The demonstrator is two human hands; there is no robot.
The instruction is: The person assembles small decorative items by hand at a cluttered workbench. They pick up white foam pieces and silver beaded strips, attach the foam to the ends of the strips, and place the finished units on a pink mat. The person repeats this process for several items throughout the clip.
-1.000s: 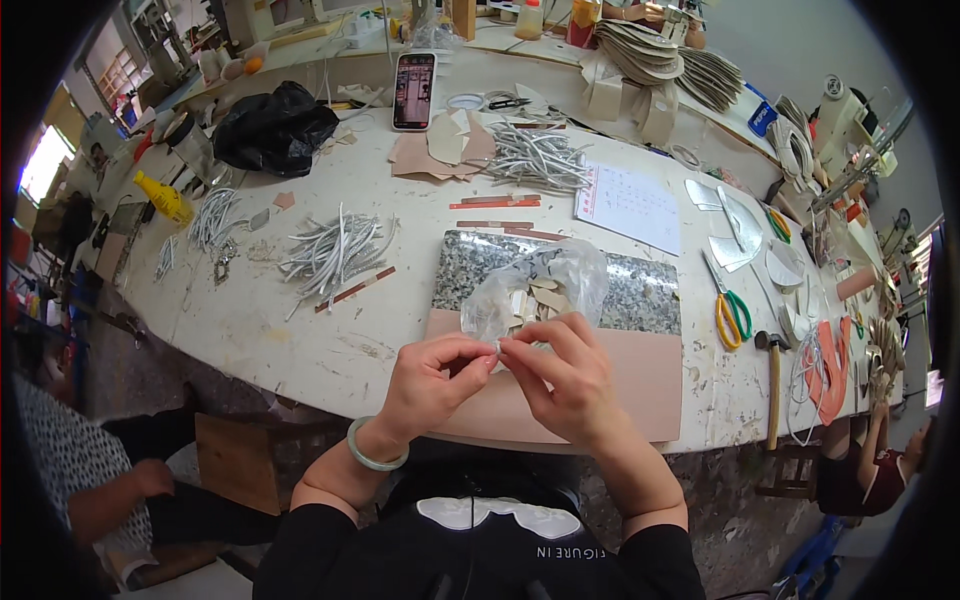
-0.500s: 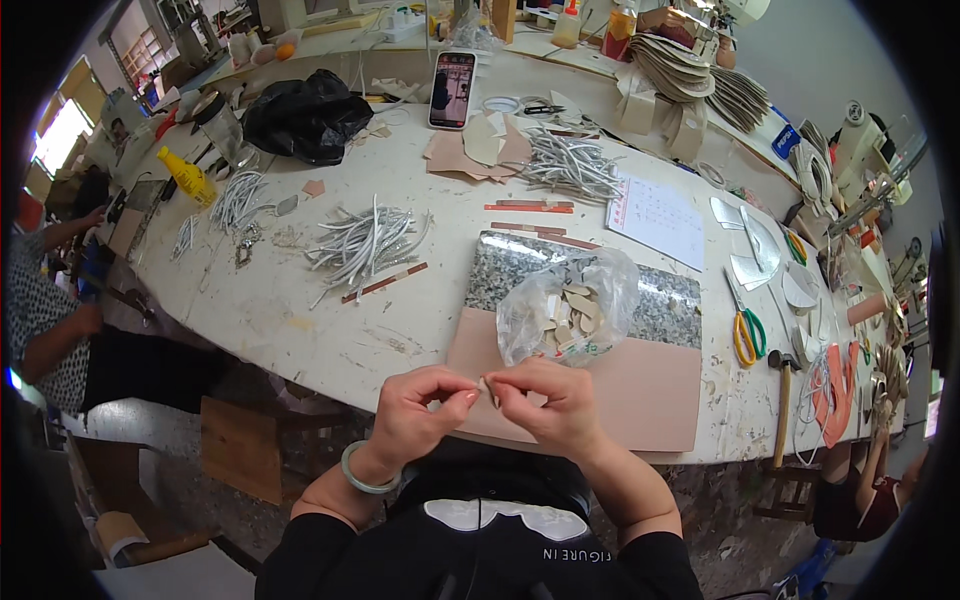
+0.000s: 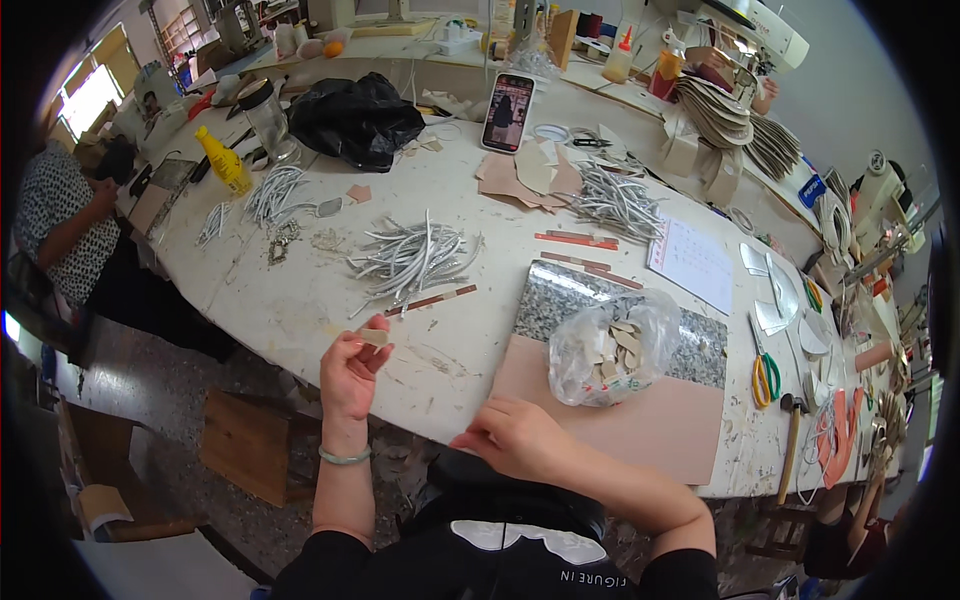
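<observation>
My left hand (image 3: 352, 372) is raised at the table's near edge and pinches a small beige leather piece (image 3: 374, 337) between thumb and fingers. My right hand (image 3: 512, 436) rests lower at the edge in front of my body, fingers curled; whether it holds anything is hidden. A clear plastic bag of beige cut pieces (image 3: 605, 348) lies on a granite slab (image 3: 560, 300) with a pink sheet (image 3: 680, 428) over its near part, just right of my hands. A pile of silver-grey strips (image 3: 412, 257) lies beyond my left hand.
The white worktable (image 3: 300, 300) also carries another strip pile (image 3: 615, 200), a phone (image 3: 508, 112), a black bag (image 3: 352, 115), a yellow bottle (image 3: 224, 160), a paper sheet (image 3: 692, 262), green scissors (image 3: 766, 376) and a hammer (image 3: 790, 440). A seated person (image 3: 70, 215) works at the left.
My hands were together working one small piece; now they have parted. The left hand moved left and up with the piece, and the view swung left.
</observation>
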